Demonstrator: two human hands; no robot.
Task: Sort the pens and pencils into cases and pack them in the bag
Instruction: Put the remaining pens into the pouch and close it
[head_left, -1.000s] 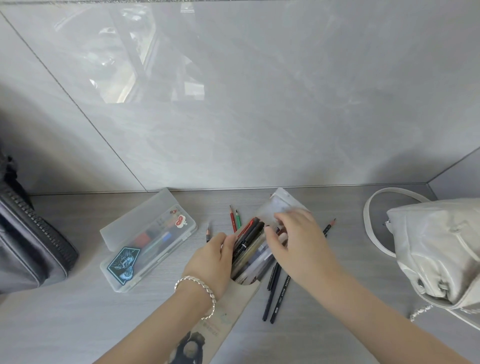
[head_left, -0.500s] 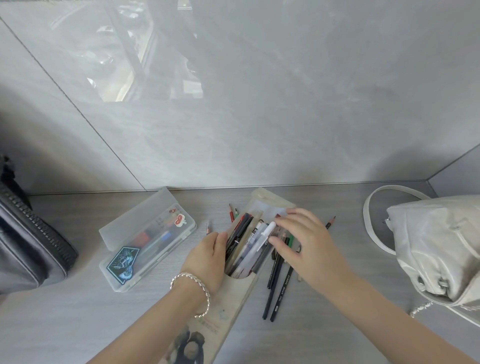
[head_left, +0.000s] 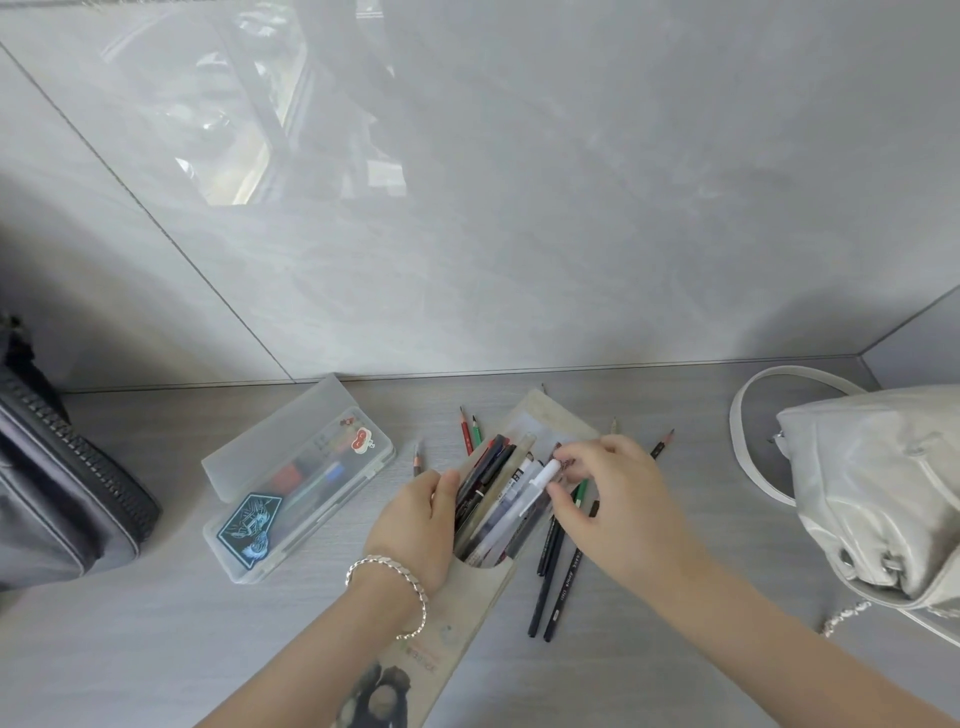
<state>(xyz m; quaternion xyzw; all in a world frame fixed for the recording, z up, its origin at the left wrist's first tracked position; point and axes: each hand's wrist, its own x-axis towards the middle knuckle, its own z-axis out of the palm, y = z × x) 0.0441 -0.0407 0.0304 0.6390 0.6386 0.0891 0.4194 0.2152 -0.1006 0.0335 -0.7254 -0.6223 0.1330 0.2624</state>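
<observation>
A flat beige paper case (head_left: 470, 605) lies open on the table, with several pens (head_left: 493, 493) sticking out of its mouth. My left hand (head_left: 415, 525) holds the left edge of the case by the opening. My right hand (head_left: 608, 499) pinches a white-capped pen (head_left: 540, 480) lying on top of the pens. Black pencils (head_left: 558, 577) lie loose just right of the case. A red and a green pencil (head_left: 470, 436) lie behind it. A clear plastic pencil box (head_left: 298, 483) with stickers sits shut to the left. The silver-white bag (head_left: 878, 493) stands at the right.
A dark zipped bag (head_left: 57, 499) sits at the left edge. The grey wall rises close behind the table. One more pencil (head_left: 417, 458) lies between the plastic box and the paper case. The white bag's strap (head_left: 748, 441) loops on the table.
My right hand has drawn back slightly toward me and now pinches the white-capped pen. The paper case's flap has dropped flat. My left hand has stayed at the case's edge.
</observation>
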